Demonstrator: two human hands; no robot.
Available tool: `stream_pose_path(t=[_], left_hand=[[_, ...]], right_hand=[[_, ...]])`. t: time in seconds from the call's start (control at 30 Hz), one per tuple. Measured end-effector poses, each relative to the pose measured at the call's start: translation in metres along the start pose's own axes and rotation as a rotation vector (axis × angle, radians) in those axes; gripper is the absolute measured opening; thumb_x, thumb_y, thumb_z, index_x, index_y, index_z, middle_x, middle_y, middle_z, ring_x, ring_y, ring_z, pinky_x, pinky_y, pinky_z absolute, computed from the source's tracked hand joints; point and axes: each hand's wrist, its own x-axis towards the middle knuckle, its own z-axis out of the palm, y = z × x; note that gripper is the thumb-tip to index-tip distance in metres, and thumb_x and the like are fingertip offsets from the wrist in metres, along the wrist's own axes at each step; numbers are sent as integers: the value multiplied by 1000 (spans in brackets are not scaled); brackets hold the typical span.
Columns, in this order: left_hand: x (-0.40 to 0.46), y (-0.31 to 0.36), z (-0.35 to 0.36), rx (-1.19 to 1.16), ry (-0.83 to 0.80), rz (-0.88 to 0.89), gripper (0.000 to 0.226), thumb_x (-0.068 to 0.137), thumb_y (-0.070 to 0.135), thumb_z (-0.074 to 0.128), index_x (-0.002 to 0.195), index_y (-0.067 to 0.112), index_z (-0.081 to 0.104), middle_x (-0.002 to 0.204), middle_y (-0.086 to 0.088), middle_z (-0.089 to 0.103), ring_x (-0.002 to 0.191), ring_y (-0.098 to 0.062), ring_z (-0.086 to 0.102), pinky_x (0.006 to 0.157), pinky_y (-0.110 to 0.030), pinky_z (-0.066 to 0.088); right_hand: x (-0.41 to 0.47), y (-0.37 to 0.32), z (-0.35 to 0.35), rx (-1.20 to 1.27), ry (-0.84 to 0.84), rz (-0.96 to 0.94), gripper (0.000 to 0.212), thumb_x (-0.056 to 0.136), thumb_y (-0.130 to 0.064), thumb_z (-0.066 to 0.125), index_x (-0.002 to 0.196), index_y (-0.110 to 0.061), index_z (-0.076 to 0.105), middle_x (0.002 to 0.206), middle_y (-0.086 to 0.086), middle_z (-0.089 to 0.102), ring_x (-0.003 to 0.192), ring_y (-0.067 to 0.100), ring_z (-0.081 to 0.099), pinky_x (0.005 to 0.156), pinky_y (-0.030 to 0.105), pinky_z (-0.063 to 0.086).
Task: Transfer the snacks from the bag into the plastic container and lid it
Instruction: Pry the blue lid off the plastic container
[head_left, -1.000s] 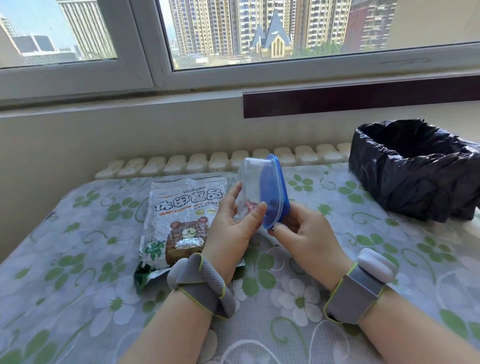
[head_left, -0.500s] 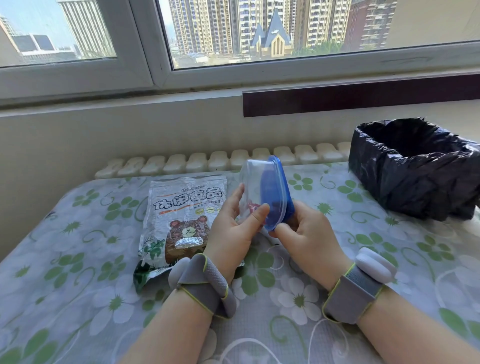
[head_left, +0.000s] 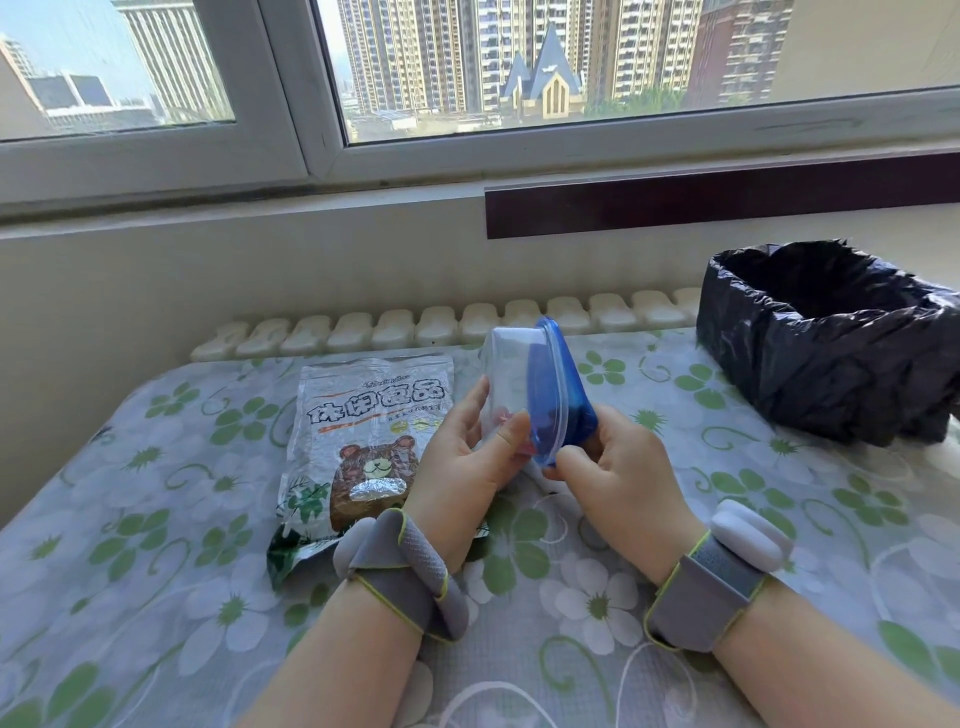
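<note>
Plastic container (head_left: 506, 384) tipped sideways in left hand (head_left: 462, 462), right hand (head_left: 618, 483) pinching its blue lid (head_left: 558, 395), snack bag (head_left: 363, 436) beside.

Both hands (head_left: 540, 467) hold the tilted container (head_left: 506, 384), blue lid (head_left: 558, 395) parting.

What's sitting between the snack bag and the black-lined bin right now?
In the head view, the clear container with its blue lid, held up on its side by the left hand and right hand. Beyond them, bare floral tablecloth.

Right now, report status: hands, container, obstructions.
Left hand grips clear container; right hand pinches blue lid. Snack bag flat on table. Nothing in the way.
</note>
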Motion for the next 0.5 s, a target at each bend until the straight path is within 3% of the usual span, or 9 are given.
stream_pose_path(t=[0.1, 0.23, 0.33, 0.5], left_hand=[[0, 1, 1, -13, -23, 13, 63, 74, 26, 62, 135, 17, 47, 113, -12, 68, 101, -19, 67, 95, -37, 52], [0, 2, 0, -41, -40, 9, 52, 75, 27, 60, 126, 21, 55, 111, -10, 71, 105, -24, 67, 91, -35, 54], [1, 2, 0, -63, -39, 16, 40, 74, 28, 60, 114, 25, 61, 99, -6, 73, 100, -23, 68, 90, -34, 54], [0, 3, 1, -98, -47, 29, 31, 74, 28, 58, 104, 24, 64, 95, -2, 74, 96, -20, 67, 91, -35, 51]], right_hand=[[1, 2, 0, 27, 7, 33, 25, 64, -20, 49, 80, -5, 61, 73, 22, 67, 73, 39, 66, 69, 55, 54], [2, 1, -1, 164, 10, 93, 17, 70, -9, 50, 80, -2, 62, 74, 20, 68, 67, 22, 70, 69, 45, 60], [2, -1, -2, 297, 23, 124, 18, 77, 7, 47, 82, 1, 63, 79, 27, 66, 72, 27, 68, 68, 37, 60], [2, -3, -3, 416, 43, 175, 29, 78, 8, 45, 82, -11, 66, 87, 23, 70, 83, 32, 70, 72, 42, 60]])
